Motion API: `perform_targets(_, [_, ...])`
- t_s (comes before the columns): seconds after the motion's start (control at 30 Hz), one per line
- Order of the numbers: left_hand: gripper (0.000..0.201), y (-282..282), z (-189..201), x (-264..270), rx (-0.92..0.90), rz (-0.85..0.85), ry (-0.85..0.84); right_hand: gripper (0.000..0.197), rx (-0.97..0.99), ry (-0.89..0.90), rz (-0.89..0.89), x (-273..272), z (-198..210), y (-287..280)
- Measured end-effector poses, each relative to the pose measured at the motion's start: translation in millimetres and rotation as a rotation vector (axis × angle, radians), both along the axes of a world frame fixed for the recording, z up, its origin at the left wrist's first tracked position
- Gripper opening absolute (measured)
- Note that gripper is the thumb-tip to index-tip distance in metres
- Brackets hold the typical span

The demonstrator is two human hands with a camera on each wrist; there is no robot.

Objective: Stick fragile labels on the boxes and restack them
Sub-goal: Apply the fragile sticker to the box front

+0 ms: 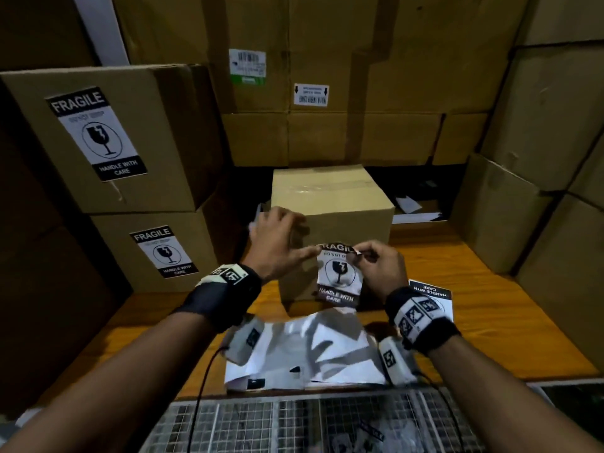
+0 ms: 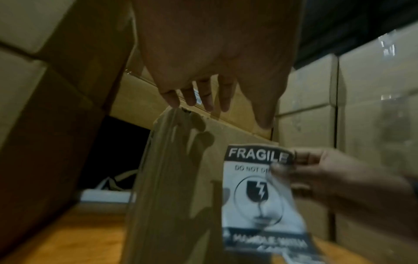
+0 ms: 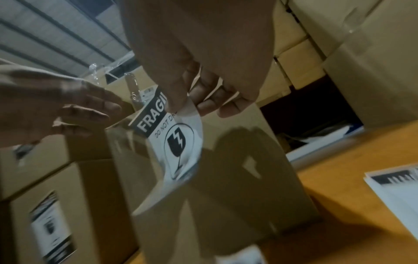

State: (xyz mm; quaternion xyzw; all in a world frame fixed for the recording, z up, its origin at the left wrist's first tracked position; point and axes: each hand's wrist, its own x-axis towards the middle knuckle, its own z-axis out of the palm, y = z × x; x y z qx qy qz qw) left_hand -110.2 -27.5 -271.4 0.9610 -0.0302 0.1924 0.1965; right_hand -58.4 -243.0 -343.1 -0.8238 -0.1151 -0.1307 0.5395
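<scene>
Here, a fragile label point(image 1: 338, 273) pinched at its top right corner by the right hand point(image 1: 379, 269), thumb and fingers curled on it — hanging in front of the small box point(image 1: 330, 197) on the wooden table point(image 1: 490, 322). Left hand point(image 1: 277, 246) spread loose, fingers straight, thumb tip at the label's top left edge, gripping nothing. Off to the left, two stacked boxes point(image 1: 130, 191), each already labelled. Just beside the right wrist, more labels point(image 1: 431, 291); near the table's front edge, white backing sheets point(image 1: 310, 348).
</scene>
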Motion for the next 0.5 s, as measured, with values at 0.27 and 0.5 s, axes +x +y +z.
perform_targets(0.27, [0.089, -2.6, -2.7, 49.7, 0.460, 0.041, -0.063, 0.010, 0.020, 0.044, -0.025, 42.3, 9.0, 15.2])
perform_targets(0.5, [0.048, -5.8, -10.7, 76.9, 0.537, 0.050, -0.166, 0.011, 0.004, 0.044, -0.070, 50.3, 3.1, 20.9])
